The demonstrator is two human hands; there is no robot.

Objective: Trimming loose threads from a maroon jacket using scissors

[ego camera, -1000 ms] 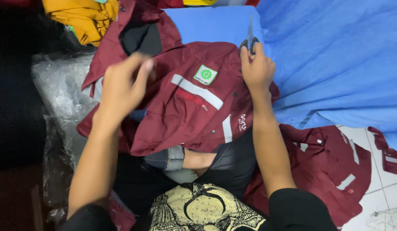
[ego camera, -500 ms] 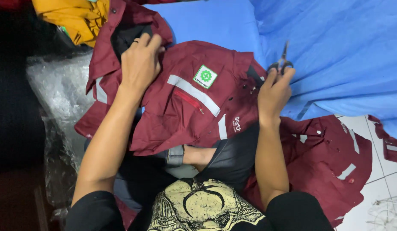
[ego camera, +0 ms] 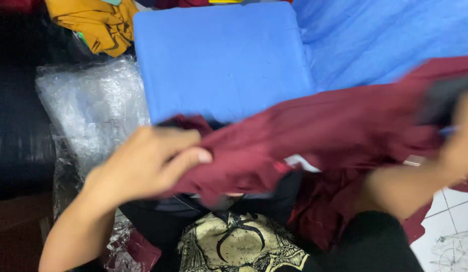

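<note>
A: Biggest thing first?
B: Blue cloth (ego camera: 224, 60), flat, spread above both hands, w/ more blue fabric rumpled off to the upper right. Next the maroon garment (ego camera: 335, 131), stretched across btwn the hands, lifted off the cloth, blurred by motion.

A: Left hand?
B: Left hand (ego camera: 143, 163) is closed around the garment's left end. Fingers (ego camera: 186, 158) curled over, thumb tip pressed on the fabric, cloth bunched under the grip.

A: Right hand?
B: Right hand (ego camera: 458, 143) sits at the far right edge, badly blurred. It's against the garment's right end, next to a dark patch of the garment, but how far the fingers are open, can't tell.

A: How does the garment look?
B: Deep maroon, folds running left to right, a bit of white showing at its lower edge, approx. midway btwn the hands. More maroon cloth lies heaped below the right forearm.

A: Smaller stuff?
B: Clear plastic wrap (ego camera: 93, 106), crinkled, just left of the left-hand fingers. Yellow garment (ego camera: 93, 22) well above them, top left. Black shirt w/ a cream print (ego camera: 239, 242) below the hands.
</note>
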